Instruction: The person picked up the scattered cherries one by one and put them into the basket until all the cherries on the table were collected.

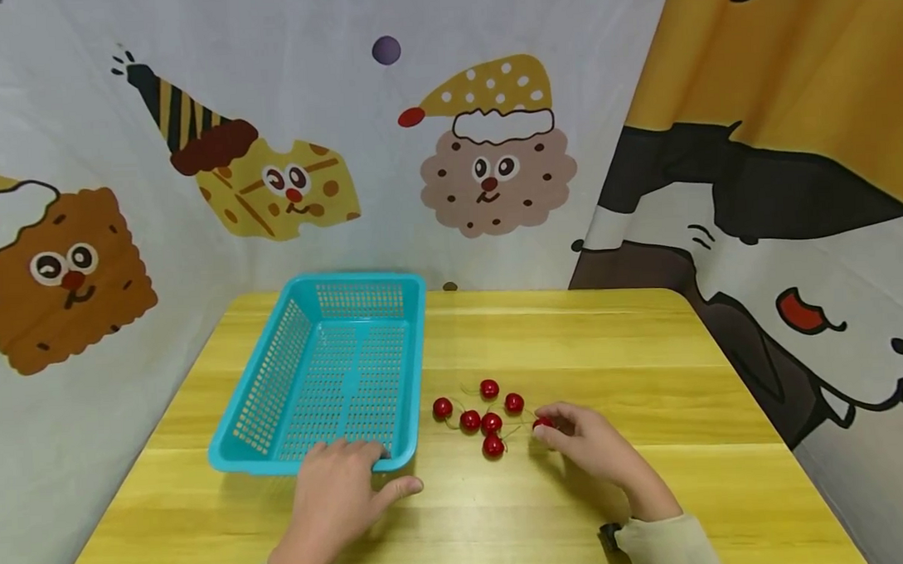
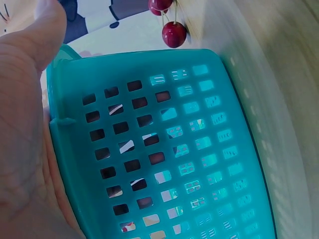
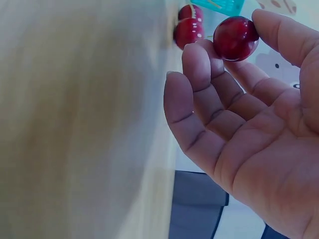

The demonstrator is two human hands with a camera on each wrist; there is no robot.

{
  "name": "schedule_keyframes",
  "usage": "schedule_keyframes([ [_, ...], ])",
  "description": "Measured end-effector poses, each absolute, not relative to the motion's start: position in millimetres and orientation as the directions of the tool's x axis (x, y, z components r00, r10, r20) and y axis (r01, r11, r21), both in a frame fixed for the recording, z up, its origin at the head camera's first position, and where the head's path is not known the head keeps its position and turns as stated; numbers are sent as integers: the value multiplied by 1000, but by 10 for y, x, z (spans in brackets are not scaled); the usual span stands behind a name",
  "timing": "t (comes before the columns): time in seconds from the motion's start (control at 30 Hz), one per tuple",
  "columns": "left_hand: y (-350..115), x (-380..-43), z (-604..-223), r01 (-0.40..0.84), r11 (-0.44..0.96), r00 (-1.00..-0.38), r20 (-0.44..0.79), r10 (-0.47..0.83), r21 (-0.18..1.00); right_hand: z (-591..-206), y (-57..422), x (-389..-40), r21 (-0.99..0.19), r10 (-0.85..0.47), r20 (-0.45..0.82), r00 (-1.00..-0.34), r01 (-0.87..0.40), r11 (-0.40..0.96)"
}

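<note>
A turquoise plastic basket (image 1: 419,374) with perforated walls stands on the left part of the table. My left hand (image 1: 339,493) grips its near rim, the fingers bent over the edge and the thumb stretched out to the right. In the left wrist view the basket wall (image 2: 149,64) fills the middle, and the fingertips are hidden. My right hand (image 1: 587,443) pinches a shiny red cherry (image 3: 235,39) between thumb and fingers, to the right of a loose group of several cherries (image 1: 490,423) with thin green stems.
The wooden table (image 1: 573,336) has light yellow planks. Behind it hangs a white cloth (image 1: 387,151) with cartoon food figures. At the right a patterned curtain (image 1: 814,186) hangs beside the table's edge.
</note>
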State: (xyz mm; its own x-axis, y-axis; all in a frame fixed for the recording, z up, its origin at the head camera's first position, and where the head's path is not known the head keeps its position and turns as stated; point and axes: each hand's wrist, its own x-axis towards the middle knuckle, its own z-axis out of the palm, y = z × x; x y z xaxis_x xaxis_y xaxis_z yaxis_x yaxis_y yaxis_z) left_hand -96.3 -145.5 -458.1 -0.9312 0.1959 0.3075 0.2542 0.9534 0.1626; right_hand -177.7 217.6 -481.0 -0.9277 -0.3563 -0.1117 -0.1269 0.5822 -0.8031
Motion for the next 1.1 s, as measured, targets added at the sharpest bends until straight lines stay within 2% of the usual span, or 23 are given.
schedule_keyframes([
  [0.4,-1448,-902,-4626,285,943,-916,338,215,172,-4528,2104,-1552,-796,-293,-14,-956,-167,582],
  [0.63,-1440,-961,-4600,285,946,-909,356,216,155,-4367,2034,-1482,-765,-316,122,-941,-292,574],
  [0.93,-1450,-995,-4596,294,946,-900,374,225,137,-4192,1944,-1377,-733,-302,191,-934,-340,589],
  [1.1,-1451,-992,-4599,291,947,-904,363,227,134,-4097,1853,-1303,-710,-339,272,-900,-426,560],
])
